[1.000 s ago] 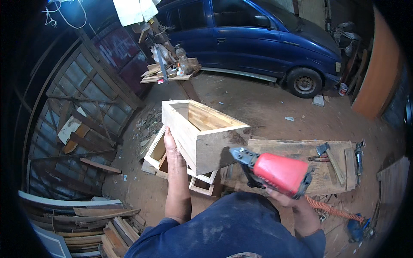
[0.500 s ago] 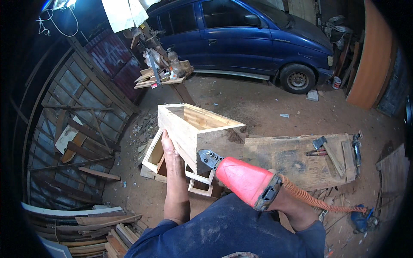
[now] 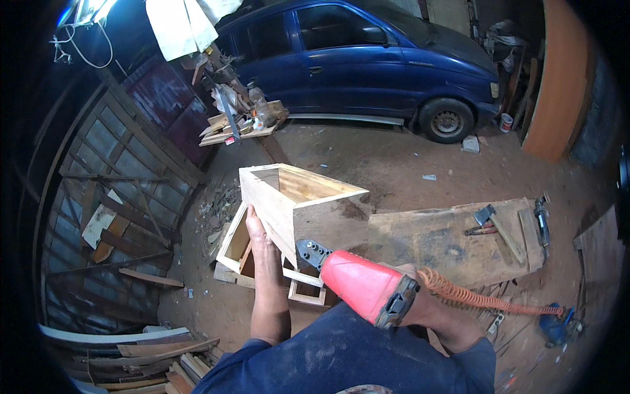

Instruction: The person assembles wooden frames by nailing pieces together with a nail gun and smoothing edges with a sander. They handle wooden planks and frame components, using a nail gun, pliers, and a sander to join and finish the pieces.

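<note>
An open-topped wooden box (image 3: 315, 220) of pale timber, with a greyer end panel, is in the person's grip at the middle of the view, and everything else lies around it. The left hand (image 3: 258, 233) is at the box's left side, gripping the long panel; one digit lies along the wood, while the other fingers are out of sight. At the near, lower corner of the box is the dark metal nose of a red nail gun (image 3: 361, 282); whether it presses on the wood cannot be told. The right hand (image 3: 409, 270) grips this tool, its fingers wrapped around a part hidden behind the red body. An orange coiled hose (image 3: 459, 297) runs off to the box's right.

Just below the box are more pale wooden frames (image 3: 236, 248); whether it rests on them is unclear. Right of the box lies a low bench (image 3: 420, 246), its boards worn and darkly stained, bearing a hatchet (image 3: 502, 238) and red-handled pliers (image 3: 481, 230) toward its far end.

The floor (image 3: 374, 154) around the box is brown, dusty and strewn with scraps. Beyond the box stands a blue van (image 3: 354, 72), and nearer it a small platform (image 3: 266, 131) heaped with clutter. Well left of the box rises a framed gate (image 3: 111, 148); below that, stacked timber lengths (image 3: 144, 354).
</note>
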`<control>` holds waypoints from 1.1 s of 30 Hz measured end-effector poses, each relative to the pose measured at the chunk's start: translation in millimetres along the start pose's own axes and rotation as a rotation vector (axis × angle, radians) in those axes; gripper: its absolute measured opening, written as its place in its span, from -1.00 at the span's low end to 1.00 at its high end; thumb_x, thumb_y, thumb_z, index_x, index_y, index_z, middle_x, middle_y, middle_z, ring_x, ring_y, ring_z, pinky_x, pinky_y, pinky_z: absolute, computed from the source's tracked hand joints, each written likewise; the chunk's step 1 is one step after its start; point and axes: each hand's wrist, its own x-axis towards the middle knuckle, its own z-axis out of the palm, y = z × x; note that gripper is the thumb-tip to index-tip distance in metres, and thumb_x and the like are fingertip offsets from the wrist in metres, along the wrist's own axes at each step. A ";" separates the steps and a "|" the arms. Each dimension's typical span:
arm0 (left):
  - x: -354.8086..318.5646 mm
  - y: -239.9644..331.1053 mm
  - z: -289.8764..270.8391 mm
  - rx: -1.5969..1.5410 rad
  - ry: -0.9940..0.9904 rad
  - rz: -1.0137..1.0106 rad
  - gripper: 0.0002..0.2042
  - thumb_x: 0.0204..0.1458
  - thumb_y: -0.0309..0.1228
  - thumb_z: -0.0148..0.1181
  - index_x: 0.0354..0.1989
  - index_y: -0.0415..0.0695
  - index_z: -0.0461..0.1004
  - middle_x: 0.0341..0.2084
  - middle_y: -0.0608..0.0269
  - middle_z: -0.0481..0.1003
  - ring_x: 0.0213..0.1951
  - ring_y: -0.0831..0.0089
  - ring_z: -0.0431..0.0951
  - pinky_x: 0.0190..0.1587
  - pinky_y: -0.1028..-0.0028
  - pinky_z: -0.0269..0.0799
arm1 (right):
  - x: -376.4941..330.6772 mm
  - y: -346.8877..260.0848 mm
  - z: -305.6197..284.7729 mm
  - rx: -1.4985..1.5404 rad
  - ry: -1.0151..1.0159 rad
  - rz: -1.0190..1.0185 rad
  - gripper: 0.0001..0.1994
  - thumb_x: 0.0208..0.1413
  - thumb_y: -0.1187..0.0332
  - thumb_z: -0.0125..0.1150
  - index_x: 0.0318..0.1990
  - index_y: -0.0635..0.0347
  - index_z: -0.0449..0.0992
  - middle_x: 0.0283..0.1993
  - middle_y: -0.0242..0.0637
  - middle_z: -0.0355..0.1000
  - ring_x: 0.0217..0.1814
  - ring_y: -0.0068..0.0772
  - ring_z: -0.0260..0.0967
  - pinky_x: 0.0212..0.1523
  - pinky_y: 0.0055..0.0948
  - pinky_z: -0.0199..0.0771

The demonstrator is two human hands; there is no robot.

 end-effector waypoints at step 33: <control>-67.4 -3.4 77.7 -0.591 -0.296 0.150 -0.66 0.35 -0.41 0.02 0.18 -0.38 0.30 -0.06 -0.04 0.55 -0.13 0.34 0.67 -0.09 0.54 0.70 | -64.9 51.1 -22.6 -0.362 0.228 0.132 -0.60 -0.21 0.19 0.46 -0.17 0.10 0.56 -0.22 -0.24 0.56 -0.13 -0.07 0.53 -0.12 -0.12 0.50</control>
